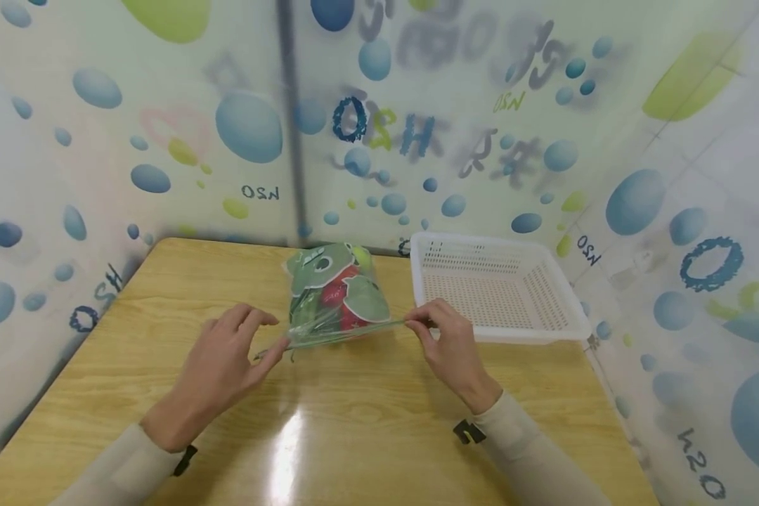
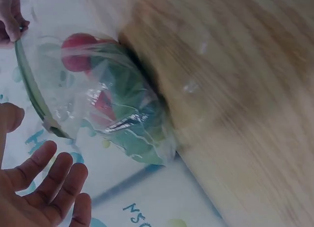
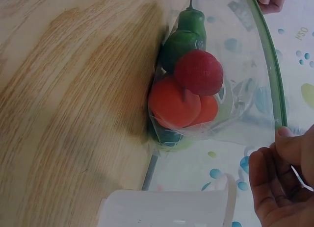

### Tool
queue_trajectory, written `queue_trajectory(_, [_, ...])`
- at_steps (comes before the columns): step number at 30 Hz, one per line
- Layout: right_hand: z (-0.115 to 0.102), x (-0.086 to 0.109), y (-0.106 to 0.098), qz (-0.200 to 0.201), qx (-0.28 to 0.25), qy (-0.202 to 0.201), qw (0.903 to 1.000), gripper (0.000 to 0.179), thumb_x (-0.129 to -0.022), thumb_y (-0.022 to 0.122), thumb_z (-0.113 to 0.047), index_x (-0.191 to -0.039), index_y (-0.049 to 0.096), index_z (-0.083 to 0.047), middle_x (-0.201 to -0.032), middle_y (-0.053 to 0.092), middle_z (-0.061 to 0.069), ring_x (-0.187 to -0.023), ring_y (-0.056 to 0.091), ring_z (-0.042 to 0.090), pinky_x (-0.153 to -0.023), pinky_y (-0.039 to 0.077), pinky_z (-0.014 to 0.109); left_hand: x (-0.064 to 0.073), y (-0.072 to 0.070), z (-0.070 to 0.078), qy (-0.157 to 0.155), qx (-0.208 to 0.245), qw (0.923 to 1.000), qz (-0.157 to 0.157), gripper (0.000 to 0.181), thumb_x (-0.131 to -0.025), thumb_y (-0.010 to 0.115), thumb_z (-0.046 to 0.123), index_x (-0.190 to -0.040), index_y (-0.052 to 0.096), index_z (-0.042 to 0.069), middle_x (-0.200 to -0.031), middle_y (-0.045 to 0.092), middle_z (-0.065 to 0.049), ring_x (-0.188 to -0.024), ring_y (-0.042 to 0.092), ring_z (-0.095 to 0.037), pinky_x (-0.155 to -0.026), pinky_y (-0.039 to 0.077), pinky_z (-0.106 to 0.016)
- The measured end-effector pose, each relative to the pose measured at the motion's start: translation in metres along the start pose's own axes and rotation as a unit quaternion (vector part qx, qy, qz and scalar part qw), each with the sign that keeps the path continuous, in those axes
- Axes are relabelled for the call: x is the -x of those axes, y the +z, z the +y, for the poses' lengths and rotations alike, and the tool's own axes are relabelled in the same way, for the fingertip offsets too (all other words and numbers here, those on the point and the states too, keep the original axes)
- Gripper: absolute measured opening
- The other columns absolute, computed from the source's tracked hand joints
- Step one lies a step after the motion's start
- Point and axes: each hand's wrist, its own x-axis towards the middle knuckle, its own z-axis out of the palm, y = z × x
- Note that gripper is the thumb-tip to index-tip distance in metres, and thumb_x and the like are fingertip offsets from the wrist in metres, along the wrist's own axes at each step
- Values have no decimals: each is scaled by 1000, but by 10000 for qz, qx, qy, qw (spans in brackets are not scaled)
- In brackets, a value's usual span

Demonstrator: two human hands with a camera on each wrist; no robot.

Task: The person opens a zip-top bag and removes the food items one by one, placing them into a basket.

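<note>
A clear zip bag with green cartoon print stands on the table, its green zip strip stretched between the two hands. Inside are red and orange round items like tomatoes and a green pepper-like piece. My right hand pinches the strip's right end between thumb and fingers. At the left end, my left hand has its thumb and fingers spread apart. A small pale slider sits close to that end in the left wrist view; whether the left thumb touches the bag, I cannot tell.
A white perforated plastic basket stands at the table's back right, beside the right hand. The wooden table meets patterned curtain-like walls at the back and sides.
</note>
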Motion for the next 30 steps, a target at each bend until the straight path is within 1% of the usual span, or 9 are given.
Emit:
queue_trajectory(3, [-1,0,0,-43,-14,75,10000,13,-101,88,0,-109,80,-6,-106,80,8,-95,81,19,-85,72,35,-8,4,7,113,147,9998,-108,36,-97,94,29,-122,78,8,-115,76,-14,-108,77,-39,-87,61,-64])
queue_trajectory(8, [-2,0,1,-99,-105,83,9999,12,-102,87,-1,-111,81,-5,-108,80,9,-97,81,20,-87,72,35,-22,12,20,408,299,9984,-237,41,-97,96,29,-127,79,8,-121,76,-14,-114,78,-38,-90,62,-63])
queue_trajectory(10, [-2,0,2,-108,-125,98,9998,11,-102,87,-1,-111,81,-5,-108,80,9,-97,81,19,-87,72,34,-26,15,26,479,345,9977,-327,41,-97,96,30,-128,80,9,-124,76,-13,-116,77,-37,-92,62,-62])
queue_trajectory(14, [-3,1,3,-106,-190,105,9997,12,-101,87,0,-110,81,-5,-108,80,9,-97,81,20,-87,72,34,-32,19,35,601,362,9966,-423,35,-99,96,32,-124,83,12,-127,76,-12,-118,77,-36,-96,62,-62])
queue_trajectory(18, [-4,0,4,-112,-235,100,9996,13,-101,87,2,-110,81,-5,-107,79,9,-97,81,19,-87,72,33,-35,22,38,746,347,9959,-367,31,-98,97,31,-120,85,14,-128,77,-12,-119,77,-37,-96,62,-62])
queue_trajectory(23, [-4,0,5,-79,-208,61,9997,13,-101,87,2,-109,81,-6,-106,79,7,-96,80,18,-85,71,32,-38,24,39,955,230,9948,-286,29,-95,101,27,-116,85,15,-123,78,-9,-113,77,-32,-90,62,-56])
queue_trajectory(26, [-4,0,6,-35,-188,3,9998,14,-100,87,2,-109,81,-7,-105,78,6,-94,79,17,-83,70,31,-39,25,41,1057,160,9937,-342,32,-92,102,25,-117,85,17,-122,78,-6,-112,77,-30,-89,62,-53])
queue_trajectory(30, [-5,0,6,34,-196,-67,9998,15,-100,87,3,-108,80,-7,-105,78,7,-94,80,18,-83,70,31,-41,27,45,1170,119,9920,-468,36,-91,102,27,-121,84,19,-124,78,-5,-113,77,-29,-94,62,-54])
